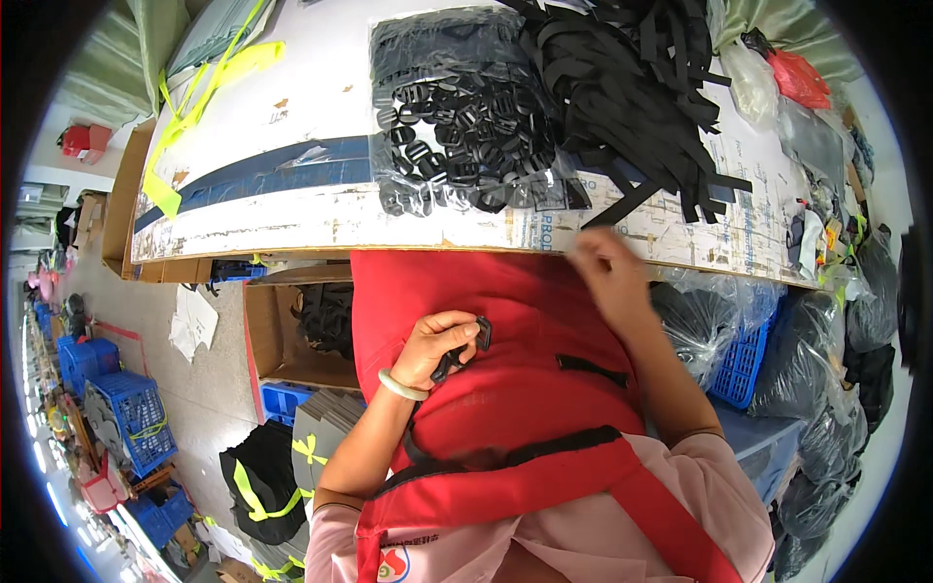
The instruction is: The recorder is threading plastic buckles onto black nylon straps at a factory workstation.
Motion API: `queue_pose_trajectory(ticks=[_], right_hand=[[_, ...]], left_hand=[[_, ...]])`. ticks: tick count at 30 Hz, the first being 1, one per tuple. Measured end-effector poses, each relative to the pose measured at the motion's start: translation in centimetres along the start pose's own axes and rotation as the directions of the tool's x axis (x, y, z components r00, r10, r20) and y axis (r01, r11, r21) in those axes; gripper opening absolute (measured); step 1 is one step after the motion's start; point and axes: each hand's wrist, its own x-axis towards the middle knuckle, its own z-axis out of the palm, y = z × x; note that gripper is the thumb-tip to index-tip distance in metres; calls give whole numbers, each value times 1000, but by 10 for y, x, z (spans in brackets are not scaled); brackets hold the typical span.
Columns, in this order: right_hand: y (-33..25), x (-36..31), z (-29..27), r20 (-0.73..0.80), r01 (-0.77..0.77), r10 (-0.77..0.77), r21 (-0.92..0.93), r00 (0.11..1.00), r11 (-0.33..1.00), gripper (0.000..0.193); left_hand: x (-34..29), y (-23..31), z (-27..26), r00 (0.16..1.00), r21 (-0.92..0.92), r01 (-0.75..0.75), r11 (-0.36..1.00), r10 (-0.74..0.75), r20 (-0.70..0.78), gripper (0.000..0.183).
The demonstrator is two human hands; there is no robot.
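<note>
My left hand is closed around a black plastic buckle in front of the red apron. A dark strap hangs below that hand. My right hand is at the table's front edge with its fingers curled and a little blurred. The end of a black webbing strap lies right by its fingertips; whether they grip it I cannot tell. Behind it, a pile of black webbing straps spreads over the table. Left of the pile is a clear plastic bag of black buckles.
The white table has a worn front edge. Yellow-green ribbon lies at its left. Under it stands an open cardboard box with black items. Blue crates stand on the left floor; stuffed plastic bags crowd the right.
</note>
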Motion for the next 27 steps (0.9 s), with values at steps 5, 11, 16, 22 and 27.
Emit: queue_pose_trajectory(ticks=[5,11,16,22,27], right_hand=[[45,16,-41,28,267,-287,-455,958,849,42],[48,4,-6,2,386,-419,-393,908,834,32],[-32,-15,22,147,111,-125,105,981,988,13],[-62,-15,48,660,-548,179,408,730,730,20],[-53,-10,63,722,-677,203,457,661,577,23]], left_hand=[[6,1,-1,996,-35,39,999,-41,-74,15],[9,9,12,986,-18,-50,999,46,-162,16],[11,5,9,925,151,-274,950,303,-230,12],[10,7,17,833,288,-382,878,462,-304,8],[6,8,17,776,525,-418,741,592,-218,9]])
